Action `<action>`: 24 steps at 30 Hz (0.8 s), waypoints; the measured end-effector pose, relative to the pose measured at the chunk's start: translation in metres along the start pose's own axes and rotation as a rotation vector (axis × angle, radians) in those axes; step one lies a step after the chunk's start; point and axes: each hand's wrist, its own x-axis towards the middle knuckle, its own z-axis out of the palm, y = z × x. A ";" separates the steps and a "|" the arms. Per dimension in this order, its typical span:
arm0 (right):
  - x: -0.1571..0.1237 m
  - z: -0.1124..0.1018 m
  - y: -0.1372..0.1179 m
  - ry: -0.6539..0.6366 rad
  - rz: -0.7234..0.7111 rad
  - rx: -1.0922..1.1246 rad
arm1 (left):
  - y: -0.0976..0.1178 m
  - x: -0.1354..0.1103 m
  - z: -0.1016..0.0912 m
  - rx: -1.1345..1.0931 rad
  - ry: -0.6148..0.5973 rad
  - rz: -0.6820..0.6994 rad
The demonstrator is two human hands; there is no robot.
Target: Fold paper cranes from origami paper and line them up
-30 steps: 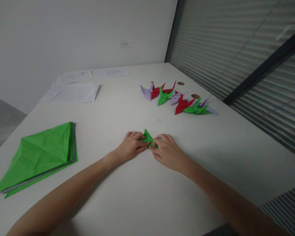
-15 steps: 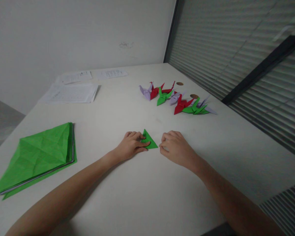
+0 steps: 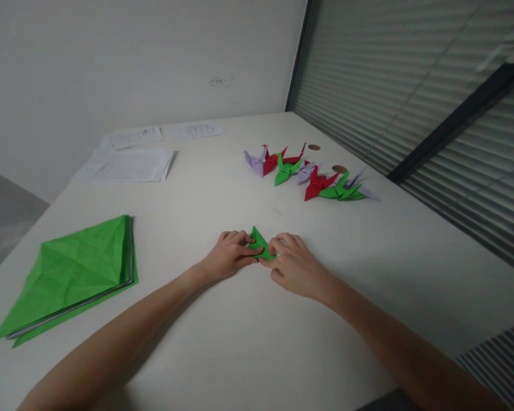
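Observation:
A small folded triangle of green origami paper [image 3: 259, 242] lies on the white table in front of me. My left hand [image 3: 232, 251] grips its left side, thumb and fingers closed on the paper. From the right, my right hand [image 3: 292, 262] has its fingers bent over the right corner, thumb and forefinger pressed on the paper and touching its lower edge. Both hands partly cover the triangle, so its lower folds are hidden.
Beyond the hands to the right stand several folded paper cranes [image 3: 319, 184] in red, green and lilac. A stack of green paper sheets [image 3: 77, 265] lies at the left. Printed papers [image 3: 131, 165] rest at the back left. Window blinds [image 3: 411, 85] run along the right side.
My right hand has moved left and now touches the right corner of the green paper, from which it was slightly apart before. My left hand keeps its hold.

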 end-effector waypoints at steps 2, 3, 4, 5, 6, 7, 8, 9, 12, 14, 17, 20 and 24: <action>-0.001 -0.001 0.003 0.009 0.017 0.020 | -0.001 0.000 0.000 -0.004 -0.012 0.008; -0.002 -0.001 0.005 0.014 0.029 0.030 | -0.001 0.000 0.000 -0.004 -0.016 0.011; -0.004 -0.002 0.007 0.017 0.042 0.040 | -0.001 0.000 -0.001 -0.003 -0.018 0.012; -0.004 -0.002 0.009 0.019 0.051 0.054 | -0.001 0.000 -0.001 -0.002 -0.018 0.014; -0.005 -0.003 0.011 0.016 0.050 0.073 | -0.001 0.000 -0.001 -0.002 -0.015 0.015; -0.005 -0.002 0.013 0.014 0.039 0.098 | 0.000 0.000 -0.002 -0.005 -0.009 0.017; -0.004 -0.001 0.015 0.018 0.026 0.128 | 0.001 -0.001 -0.003 -0.012 0.000 0.019; -0.003 0.000 0.017 0.030 0.019 0.162 | 0.002 -0.002 -0.004 -0.023 0.013 0.021; 0.003 0.009 0.020 0.120 0.076 0.242 | 0.007 -0.005 -0.006 -0.069 0.055 0.034; 0.006 0.016 0.021 0.162 0.126 0.260 | 0.008 -0.007 -0.006 -0.082 0.075 0.051; 0.009 0.025 0.019 0.172 0.136 0.299 | 0.010 -0.005 -0.006 -0.068 0.098 0.079; 0.010 0.029 0.019 0.163 0.113 0.369 | 0.017 -0.001 -0.016 -0.049 0.229 0.103; 0.012 0.027 0.022 0.113 0.077 0.420 | 0.053 -0.021 -0.055 -0.166 0.441 0.257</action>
